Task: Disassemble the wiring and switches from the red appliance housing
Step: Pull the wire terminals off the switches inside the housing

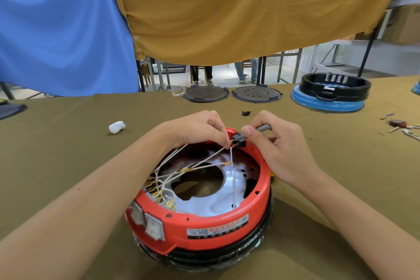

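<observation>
The round red appliance housing (227, 218) lies upside down on the olive table, resting on a black ring. White wires (202, 161) with brass terminals fan across its open inside. Two white rocker switches (150, 221) sit in its near left wall. At the far rim, my left hand (200, 127) pinches a white wire end beside a small black connector block (239, 139). My right hand (277, 143) grips that block with the thumb and also holds a grey metal tool (263, 127).
A crumpled white tissue (117, 126) lies to the left. Two dark round plates (205, 93) (256, 94) sit at the table's far edge, a black ring on a blue base (329, 92) at far right. Loose small parts (402, 126) lie right; a black piece (246, 112) beyond my hands.
</observation>
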Motion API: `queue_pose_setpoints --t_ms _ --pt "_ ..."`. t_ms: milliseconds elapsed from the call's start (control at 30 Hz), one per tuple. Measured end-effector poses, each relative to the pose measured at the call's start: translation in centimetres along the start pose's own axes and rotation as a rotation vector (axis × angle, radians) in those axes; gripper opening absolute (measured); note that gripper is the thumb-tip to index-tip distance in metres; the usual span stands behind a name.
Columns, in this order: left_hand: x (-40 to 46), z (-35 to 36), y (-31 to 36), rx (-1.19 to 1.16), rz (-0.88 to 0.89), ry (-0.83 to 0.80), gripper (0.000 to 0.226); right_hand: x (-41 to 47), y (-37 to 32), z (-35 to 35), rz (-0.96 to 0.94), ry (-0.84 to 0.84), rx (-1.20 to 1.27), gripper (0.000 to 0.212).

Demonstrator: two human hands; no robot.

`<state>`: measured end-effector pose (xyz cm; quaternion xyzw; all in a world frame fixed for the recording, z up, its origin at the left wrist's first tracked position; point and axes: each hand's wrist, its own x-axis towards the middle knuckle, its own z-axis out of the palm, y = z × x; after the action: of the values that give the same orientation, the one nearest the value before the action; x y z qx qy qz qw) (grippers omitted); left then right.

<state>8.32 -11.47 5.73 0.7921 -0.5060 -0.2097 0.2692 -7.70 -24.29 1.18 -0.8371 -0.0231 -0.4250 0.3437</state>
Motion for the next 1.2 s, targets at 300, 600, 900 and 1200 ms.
queue_pose_setpoints --t_ms 300,600,900,1200 --pt "-0.14 -0.06 0.13 0.003 0.004 0.004 0.008 0.01 0.23 -0.23 -0.036 -0.042 -0.028 0.019" --pt "-0.15 -0.05 0.26 -0.002 -0.007 0.0 0.008 0.34 0.62 -0.31 0.169 0.015 0.215 0.017" --pt "-0.17 -0.04 0.15 0.004 0.0 -0.003 0.007 -0.09 0.25 -0.11 -0.052 -0.036 -0.022 0.02" --pt "-0.24 -0.01 0.47 -0.002 0.012 0.007 0.008 0.06 0.75 -0.24 0.11 0.018 0.159 0.015"
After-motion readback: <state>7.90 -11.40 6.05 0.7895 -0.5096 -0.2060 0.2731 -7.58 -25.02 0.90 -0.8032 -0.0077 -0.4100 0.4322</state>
